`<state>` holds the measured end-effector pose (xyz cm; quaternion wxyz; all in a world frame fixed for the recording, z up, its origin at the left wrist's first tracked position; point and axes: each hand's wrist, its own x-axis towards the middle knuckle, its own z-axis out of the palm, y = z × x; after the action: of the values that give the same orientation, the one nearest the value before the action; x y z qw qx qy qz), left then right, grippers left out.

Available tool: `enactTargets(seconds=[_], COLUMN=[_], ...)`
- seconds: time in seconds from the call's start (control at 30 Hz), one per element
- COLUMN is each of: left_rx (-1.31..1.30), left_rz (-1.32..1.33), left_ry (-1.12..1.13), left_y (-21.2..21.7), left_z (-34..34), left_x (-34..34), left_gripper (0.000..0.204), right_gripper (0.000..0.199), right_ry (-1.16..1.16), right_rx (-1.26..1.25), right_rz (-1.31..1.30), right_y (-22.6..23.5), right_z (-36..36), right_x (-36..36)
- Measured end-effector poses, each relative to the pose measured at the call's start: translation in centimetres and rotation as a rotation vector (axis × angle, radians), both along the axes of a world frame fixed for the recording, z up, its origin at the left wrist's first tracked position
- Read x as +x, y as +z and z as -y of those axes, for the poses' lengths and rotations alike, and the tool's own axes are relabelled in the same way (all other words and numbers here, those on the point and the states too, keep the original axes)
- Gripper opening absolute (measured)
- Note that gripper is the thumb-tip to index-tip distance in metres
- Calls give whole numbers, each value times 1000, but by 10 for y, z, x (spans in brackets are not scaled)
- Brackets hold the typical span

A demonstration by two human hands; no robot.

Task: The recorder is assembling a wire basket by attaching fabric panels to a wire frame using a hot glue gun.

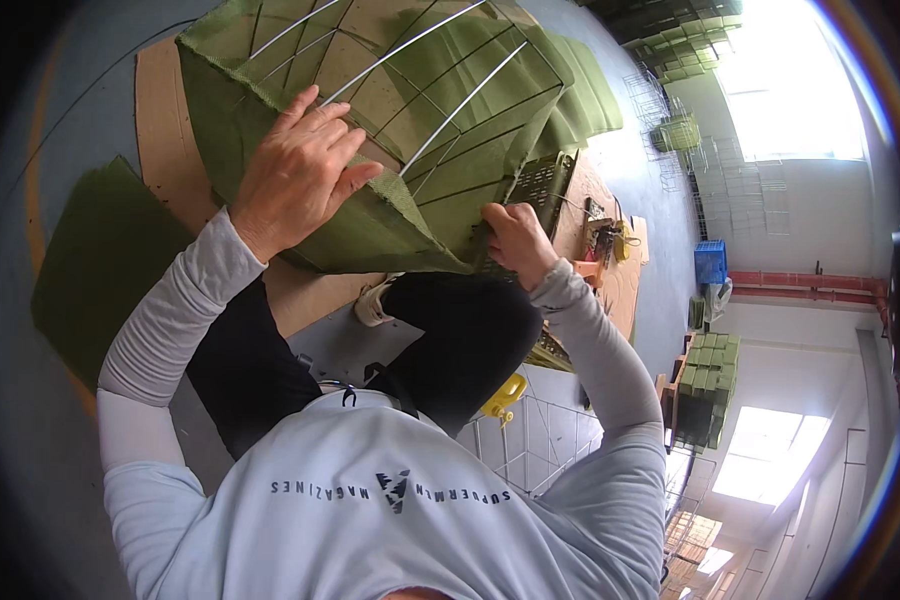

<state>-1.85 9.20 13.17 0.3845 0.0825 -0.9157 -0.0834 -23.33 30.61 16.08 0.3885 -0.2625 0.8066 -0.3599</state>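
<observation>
A wire frame (407, 48) of thin metal rods sits in front of me, with green fabric (270, 190) around it. My left hand (305, 170) lies over the near left edge of the fabric, next to a rod. Its fingers are stretched out and its thumb stands apart. At the near right corner of the fabric, my right hand (518, 238) is closed in a fist on the cloth. The palm side of that hand is hidden.
Brown cardboard (165, 125) lies beneath the frame. Another green fabric piece (105, 265) is at the left. A perforated dark crate (545, 190) and an orange-handled tool (588, 272) are at the right. Stacked green boxes (708, 385) and a blue crate (710, 262) stand farther right.
</observation>
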Motion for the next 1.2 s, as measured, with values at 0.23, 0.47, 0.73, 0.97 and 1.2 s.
enactTargets(seconds=[0.23, 0.47, 0.73, 0.97, 1.2], left_rx=[7, 23, 38, 43, -5], left_rz=[18, 52, 60, 70, 33], left_ry=[16, -2, -3, -7, -20], left_y=[-1, 2, 0, 1, 4], left_z=[2, -2, -2, 0, 3], left_x=[9, 5, 7, 5, 8], left_gripper=[45, 41, 41, 42, 58], right_gripper=[85, 51, 34, 24, 41], right_ry=[26, 494, -56, 568, -83], right_rx=[197, -294, 324, -138, 7], right_rz=[-330, -1522, -183, -966, -477], right_y=[35, -35, 12, -2, -22], right_z=[24, 24, 29, 29, 38], right_x=[-23, -91, -83, -85, -107])
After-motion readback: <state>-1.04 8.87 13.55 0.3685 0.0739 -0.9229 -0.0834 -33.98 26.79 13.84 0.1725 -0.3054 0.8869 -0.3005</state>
